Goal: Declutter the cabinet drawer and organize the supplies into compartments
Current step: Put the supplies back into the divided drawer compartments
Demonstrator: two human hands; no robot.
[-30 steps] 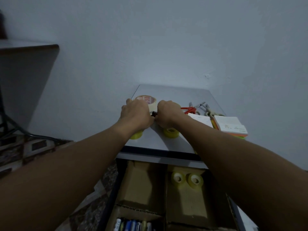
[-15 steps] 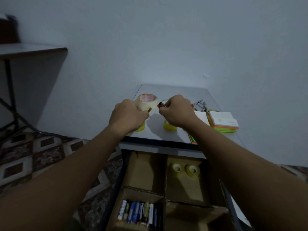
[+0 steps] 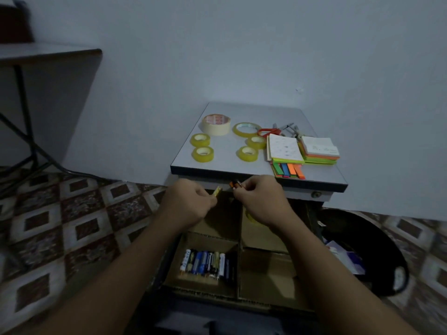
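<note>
The open drawer point(image 3: 263, 308) below the cabinet top point(image 3: 225, 163) is split by cardboard dividers. Its near left compartment holds several batteries point(image 3: 208, 263). My left hand point(image 3: 188, 201) pinches a small yellow-tipped battery point(image 3: 217, 191) over the far left compartment. My right hand point(image 3: 261, 201) grips a small battery with an orange end point(image 3: 235, 184) over the far right compartment, where a yellow tape roll point(image 3: 250, 217) peeks out under the hand. Both hands hover just in front of the cabinet's edge.
On the cabinet top lie a masking tape roll point(image 3: 216, 124), several yellow tape rolls point(image 3: 202, 154), red scissors point(image 3: 268, 132), a notepad point(image 3: 285, 148), sticky notes point(image 3: 319, 151) and colour flags point(image 3: 290, 170). A dark bin point(image 3: 377, 238) stands at right, a folding table point(image 3: 48, 54) at left.
Both hands have drawn back from the cabinet top toward me, each carrying a small battery, and now hang over the drawer. The view has tilted down, showing more of the drawer.
</note>
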